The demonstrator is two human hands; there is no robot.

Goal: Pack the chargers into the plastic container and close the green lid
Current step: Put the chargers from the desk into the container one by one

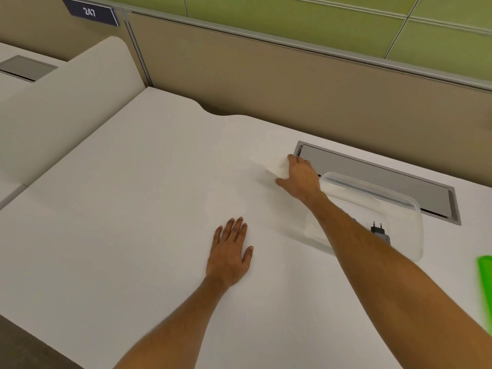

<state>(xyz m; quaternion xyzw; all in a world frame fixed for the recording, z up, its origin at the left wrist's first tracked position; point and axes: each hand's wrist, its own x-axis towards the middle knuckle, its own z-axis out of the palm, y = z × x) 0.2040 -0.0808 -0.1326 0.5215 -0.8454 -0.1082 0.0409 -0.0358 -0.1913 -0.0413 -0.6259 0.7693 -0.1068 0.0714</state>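
A clear plastic container (394, 201) stands on the white desk at the right, partly crossed by my right forearm. Inside it lies a black charger (379, 230) with two prongs pointing up. My right hand (299, 175) reaches past the container's left end and its fingers are closed around a white charger (277, 166) that blends with the desk. My left hand (230, 249) lies flat on the desk, palm down, fingers apart, holding nothing. A sliver of the green lid (485, 278) shows at the right edge.
A grey cable hatch (372, 173) is set into the white desk (133, 209) just behind the container. Beige partition panels rise behind the desk. A second desk with a curved divider (80, 89) stands to the left.
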